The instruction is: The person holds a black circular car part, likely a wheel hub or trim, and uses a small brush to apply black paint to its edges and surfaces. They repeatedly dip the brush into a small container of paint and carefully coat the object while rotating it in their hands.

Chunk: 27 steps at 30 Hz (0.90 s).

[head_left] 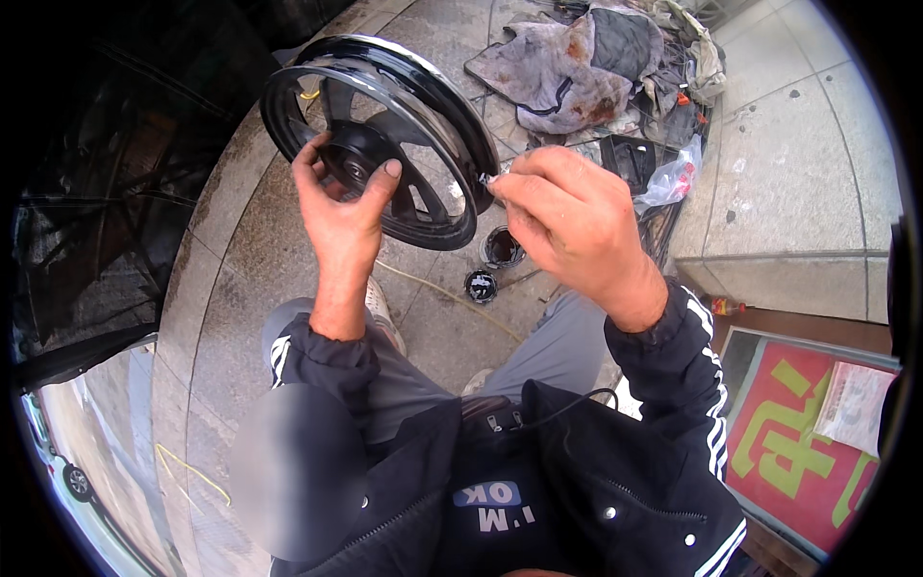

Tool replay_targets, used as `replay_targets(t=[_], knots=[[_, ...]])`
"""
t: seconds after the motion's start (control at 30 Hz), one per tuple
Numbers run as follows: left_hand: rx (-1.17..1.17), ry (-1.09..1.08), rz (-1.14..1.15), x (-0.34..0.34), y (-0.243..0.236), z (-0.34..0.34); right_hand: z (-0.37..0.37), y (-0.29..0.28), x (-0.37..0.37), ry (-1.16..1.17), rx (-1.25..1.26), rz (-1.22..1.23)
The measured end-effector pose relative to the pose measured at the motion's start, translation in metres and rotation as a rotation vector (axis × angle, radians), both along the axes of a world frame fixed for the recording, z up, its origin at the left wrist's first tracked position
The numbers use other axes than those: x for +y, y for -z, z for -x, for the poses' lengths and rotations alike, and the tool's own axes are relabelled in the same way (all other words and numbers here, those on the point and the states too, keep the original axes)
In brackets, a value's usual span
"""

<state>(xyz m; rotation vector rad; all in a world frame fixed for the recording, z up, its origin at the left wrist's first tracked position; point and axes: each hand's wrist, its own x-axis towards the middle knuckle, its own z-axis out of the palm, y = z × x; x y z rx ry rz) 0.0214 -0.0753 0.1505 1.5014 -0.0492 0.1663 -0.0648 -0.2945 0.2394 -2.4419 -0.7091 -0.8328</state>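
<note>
A glossy black spoked motorcycle wheel rim [444, 223] is held up tilted in front of me, with no tyre on it. My left hand [344, 207] grips it by the hub, thumb on one side and fingers on the other. At the right edge of the rim is my right hand [567, 207], its fingertips pinched together. A small whitish and dark bit shows at those fingertips, touching or very near the rim; its kind cannot be made out. Below the rim stand a small open tin [502, 248] with dark contents and a smaller pot [481, 287] of glossy black liquid.
Stained grey cloths [586, 72] lie heaped on the paved floor ahead, beside a black tray [630, 162] and a clear plastic bag [675, 175]. A yellow cord [452, 303] crosses the ground near my feet. On the right are a stone step [779, 240] and a red-green sign board [793, 452].
</note>
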Motion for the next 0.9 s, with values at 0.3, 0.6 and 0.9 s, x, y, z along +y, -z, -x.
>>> replay_targets(t=[0.3, 0.6, 0.9], knots=[[0.062, 0.003, 0.018, 0.002, -0.003, 0.002, 0.014, 0.024, -0.003, -0.024, 0.072, 0.036], [0.116, -0.046, 0.041, -0.001, -0.005, 0.003, 0.019, 0.04, 0.003, -0.017, 0.095, 0.025], [-0.01, -0.011, -0.021, 0.004, -0.002, 0.004, -0.04, -0.043, 0.005, -0.039, -0.088, -0.022]])
